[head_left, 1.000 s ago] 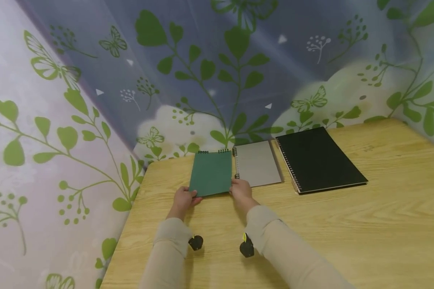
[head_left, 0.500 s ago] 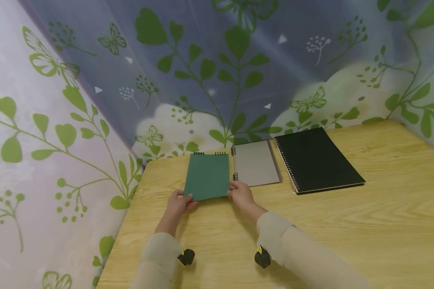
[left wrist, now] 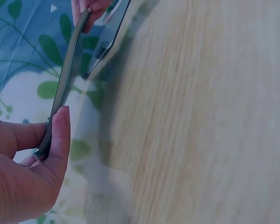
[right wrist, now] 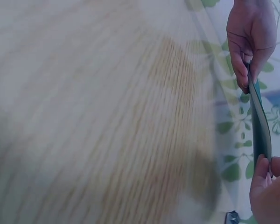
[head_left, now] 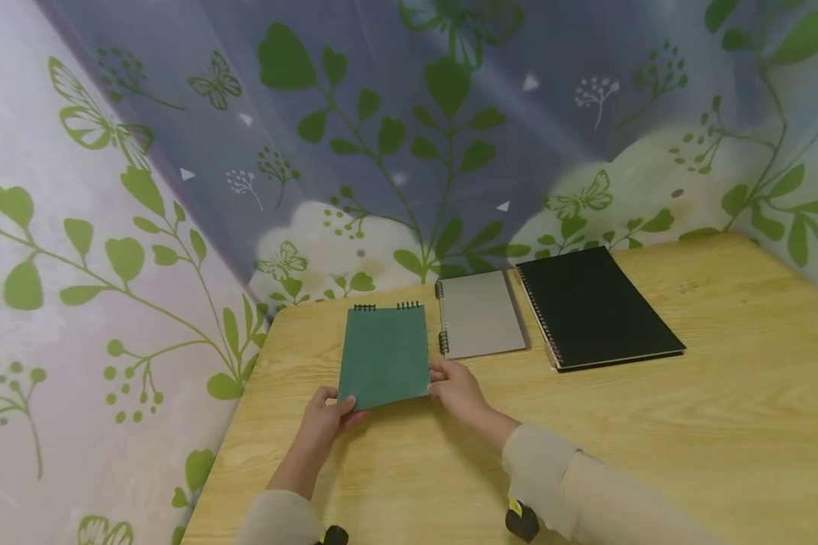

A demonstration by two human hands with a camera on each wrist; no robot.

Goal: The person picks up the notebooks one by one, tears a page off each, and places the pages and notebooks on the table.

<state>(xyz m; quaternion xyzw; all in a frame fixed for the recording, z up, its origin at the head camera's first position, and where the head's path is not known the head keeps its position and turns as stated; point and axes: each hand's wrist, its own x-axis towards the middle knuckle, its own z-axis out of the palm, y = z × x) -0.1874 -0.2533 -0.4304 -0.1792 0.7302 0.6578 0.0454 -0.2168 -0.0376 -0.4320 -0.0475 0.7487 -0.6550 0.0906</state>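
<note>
A green spiral notebook (head_left: pixel 384 356), its black coil along the far edge, is held between both hands. My left hand (head_left: pixel 327 420) pinches its near left corner, thumb on the cover and fingers beneath. At the near right side, my right hand (head_left: pixel 460 390) grips the edge. Seen edge-on in the left wrist view, the notebook (left wrist: pixel 65 79) is raised off the table and slightly bowed between the left hand (left wrist: pixel 32 168) and the other hand. The right wrist view shows the same bend in the notebook (right wrist: pixel 260 121), with the right hand (right wrist: pixel 270 186) at its lower end.
A grey spiral notebook (head_left: pixel 484 314) lies just right of the green one, coil on its left side. Farther right is a larger black spiral notebook (head_left: pixel 600 310). All are on a wood-grain table (head_left: pixel 620 431), backed by a leaf-patterned curtain (head_left: pixel 382 151).
Both hands have drawn the green notebook back toward the body and slightly left, away from the curtain and the grey notebook. The grey and black notebooks stay where they were.
</note>
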